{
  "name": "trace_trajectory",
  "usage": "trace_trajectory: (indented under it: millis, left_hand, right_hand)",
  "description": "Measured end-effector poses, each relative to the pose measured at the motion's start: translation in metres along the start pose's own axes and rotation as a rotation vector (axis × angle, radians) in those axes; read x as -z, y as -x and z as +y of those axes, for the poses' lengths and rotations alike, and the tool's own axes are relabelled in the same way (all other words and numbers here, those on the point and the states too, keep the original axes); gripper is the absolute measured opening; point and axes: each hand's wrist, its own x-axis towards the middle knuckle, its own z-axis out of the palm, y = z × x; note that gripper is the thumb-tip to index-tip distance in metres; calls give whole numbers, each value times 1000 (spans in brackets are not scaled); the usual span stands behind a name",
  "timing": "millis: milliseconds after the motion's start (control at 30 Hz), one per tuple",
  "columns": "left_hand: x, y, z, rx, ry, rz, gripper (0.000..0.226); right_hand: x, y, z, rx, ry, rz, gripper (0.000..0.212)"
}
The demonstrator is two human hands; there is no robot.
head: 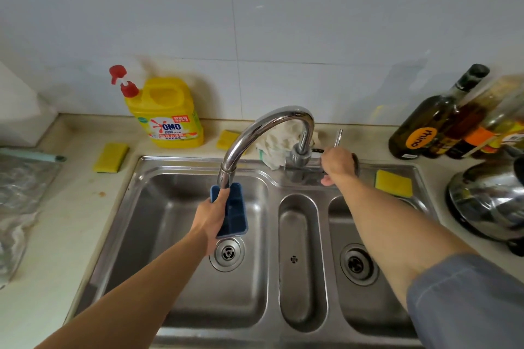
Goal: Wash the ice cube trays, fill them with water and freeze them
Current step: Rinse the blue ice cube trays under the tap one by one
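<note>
Tray [231, 211] gripped in left hand [211, 215], long axis near-to-far, far end just under spout [226, 174]. Right hand [337, 163] far right at lever [338, 137], grip hidden.

A home kitchen, plainly: a steel double sink [198, 161] set in a pale worktop [56, 235], a curved tap [272, 119] arching over it, white wall tiles [283, 22] behind it, a yellow detergent jug [170, 113] and sponge [111, 157] to its left, oil bottles [425, 125] and a steel pot [487, 204] to its right
</note>
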Motion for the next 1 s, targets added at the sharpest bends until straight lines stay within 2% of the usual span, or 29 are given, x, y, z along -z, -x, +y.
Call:
trace_trajectory:
  millis: [33, 100, 133, 233, 300, 367, 467, 533, 600, 733, 800, 900, 1000]
  left_hand:
    - [0, 1, 1, 5, 5, 0, 33]
    - [-2, 1, 2, 7, 15, -8, 30]
    - [-3, 3, 4, 6, 13, -16, 29]
    - [-6, 5, 8, 29, 19, -20, 32]
    - [-7, 7, 12, 60, 62, -33, 35]
    - [-7, 7, 14, 97, 135, -67, 33]
    - [-8, 8, 15, 131, 250, -117, 19]
    - [-9, 12, 17, 128, 269, -150, 17]
    - [-11, 14, 18, 124, 244, -175, 23]
    - [-9, 15, 23, 170, 226, -268, 53]
    - [-4, 13, 21, 150, 199, -295, 62]
    - [5, 10, 18, 95, 71, -298, 60]
    - [8, 8, 18, 22, -33, -279, 56]
  right_hand:
    - [0, 0, 0, -6, -128, 10, 26]
    - [3, 8, 0, -100, -333, 15, 42]
    - [4, 15, 1, -130, -350, 50, 48]
    - [0, 44, 8, -7, -164, 251, 58]
    - [-5, 69, 10, 168, -115, 334, 47]
    - [-11, 91, 2, 333, -83, 236, 35]
    - [-24, 121, -20, 476, -43, -57, 30]
    - [-36, 139, -31, 506, -60, -224, 37]
    - [-50, 153, -39, 515, -77, -333, 54]
    - [-73, 172, -50, 484, -114, -372, 77]
    - [-82, 176, -51, 465, -123, -364, 76]
    - [-88, 180, -52, 410, -242, -399, 66]
    - [-91, 187, -62, 323, -399, -413, 65]
